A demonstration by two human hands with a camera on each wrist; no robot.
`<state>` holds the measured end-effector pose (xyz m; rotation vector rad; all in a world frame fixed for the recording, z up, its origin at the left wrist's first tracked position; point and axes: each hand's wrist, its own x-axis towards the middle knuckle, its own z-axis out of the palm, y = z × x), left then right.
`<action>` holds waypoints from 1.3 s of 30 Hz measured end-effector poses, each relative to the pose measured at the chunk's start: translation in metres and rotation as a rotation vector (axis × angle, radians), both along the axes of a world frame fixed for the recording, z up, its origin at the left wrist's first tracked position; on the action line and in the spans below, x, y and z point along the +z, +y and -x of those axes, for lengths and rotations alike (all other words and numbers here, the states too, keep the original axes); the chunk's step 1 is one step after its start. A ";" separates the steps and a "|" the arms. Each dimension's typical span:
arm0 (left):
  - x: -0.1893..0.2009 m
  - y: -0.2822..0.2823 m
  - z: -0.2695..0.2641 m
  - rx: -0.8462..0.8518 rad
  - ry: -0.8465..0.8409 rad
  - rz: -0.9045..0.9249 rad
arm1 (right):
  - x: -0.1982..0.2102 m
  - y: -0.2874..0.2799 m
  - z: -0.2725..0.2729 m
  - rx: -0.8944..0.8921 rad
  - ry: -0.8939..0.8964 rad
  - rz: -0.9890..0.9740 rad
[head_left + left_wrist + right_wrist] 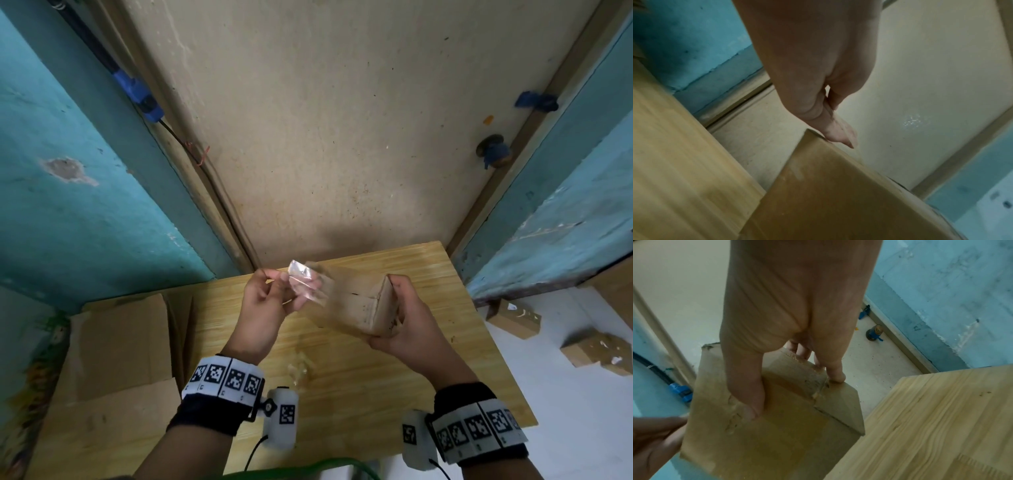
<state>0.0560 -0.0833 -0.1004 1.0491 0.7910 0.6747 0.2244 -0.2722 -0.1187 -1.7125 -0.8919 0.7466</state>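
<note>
A small brown cardboard box (356, 305) is held up over the far part of the wooden table (376, 383). My right hand (399, 310) grips its right end, thumb on top and fingers underneath; in the right wrist view the thumb (748, 395) and a fingertip (835, 374) press on the box (777, 443). My left hand (287, 289) pinches a strip of clear tape (303, 282) that stretches from the box's left end. In the left wrist view the fingertips (840, 134) sit at the corner of the box (838, 194); the tape itself barely shows there.
Flattened cardboard (120, 342) lies left of the table. A crumpled bit of clear tape (301, 366) lies mid-table. More small boxes (513, 317) sit on the white floor at right. A blue clip on a cable (137, 92) and a battery-like object (493, 150) lie on the floor beyond.
</note>
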 end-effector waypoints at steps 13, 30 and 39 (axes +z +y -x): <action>-0.015 0.046 0.021 0.151 0.023 0.112 | -0.026 -0.024 -0.026 -0.019 0.325 -0.122; 0.004 0.016 -0.002 -0.152 0.154 -0.245 | -0.035 -0.019 -0.014 0.032 0.592 -0.097; 0.007 0.012 -0.006 -0.142 -0.040 -0.045 | -0.042 -0.021 -0.009 0.077 0.601 -0.013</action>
